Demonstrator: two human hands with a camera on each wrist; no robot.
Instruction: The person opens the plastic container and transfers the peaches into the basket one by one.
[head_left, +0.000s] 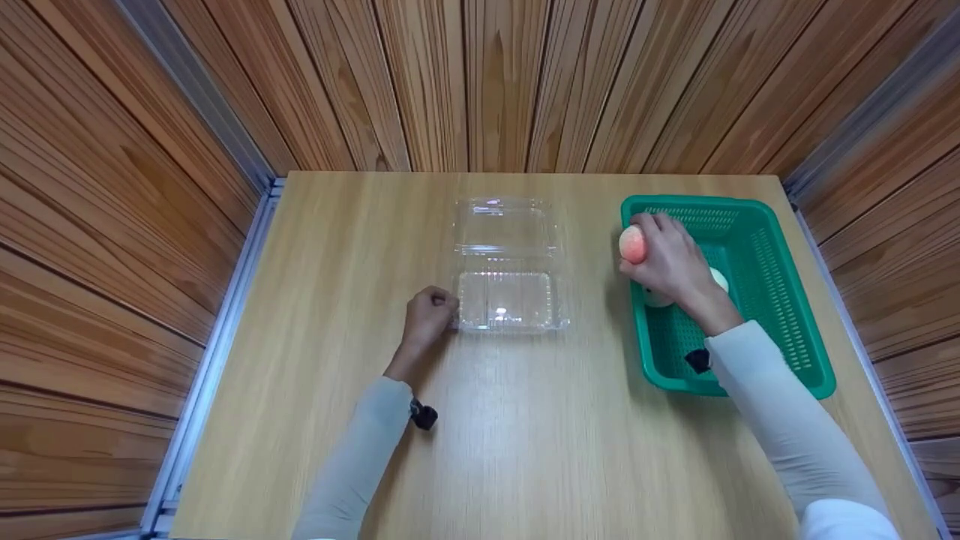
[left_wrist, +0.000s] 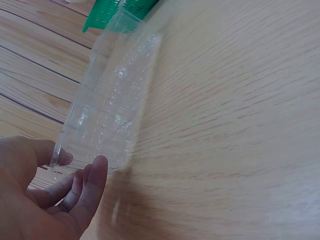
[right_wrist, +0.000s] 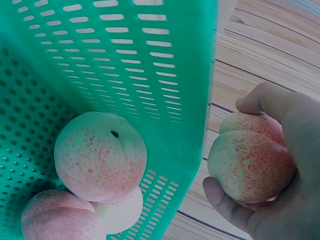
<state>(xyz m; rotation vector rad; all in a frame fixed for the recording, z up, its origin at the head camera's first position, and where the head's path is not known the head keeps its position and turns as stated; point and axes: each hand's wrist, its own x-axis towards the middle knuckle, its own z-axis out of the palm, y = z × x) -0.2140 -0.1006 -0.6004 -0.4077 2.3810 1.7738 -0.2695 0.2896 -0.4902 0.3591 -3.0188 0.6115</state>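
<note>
A peach (head_left: 632, 244), pink and pale yellow, is held in my right hand (head_left: 669, 262) above the left rim of the green basket (head_left: 806, 330). The right wrist view shows thumb and fingers curled round the peach (right_wrist: 252, 157). Inside the basket lie several more peaches (right_wrist: 102, 155), mostly covered by my hand and forearm in the head view. A clear plastic clamshell container (head_left: 506, 300) lies with its lid (head_left: 501, 225) folded back, away from me. My left hand (head_left: 430, 315) pinches the container's left edge, thumb and fingers on either side of the rim (left_wrist: 75, 120).
The light wooden table (head_left: 540, 435) carries the container near its middle and the basket on the right. Wood-plank walls (head_left: 502, 90) close off the back and both sides, with metal rails (head_left: 217, 330) along the side edges.
</note>
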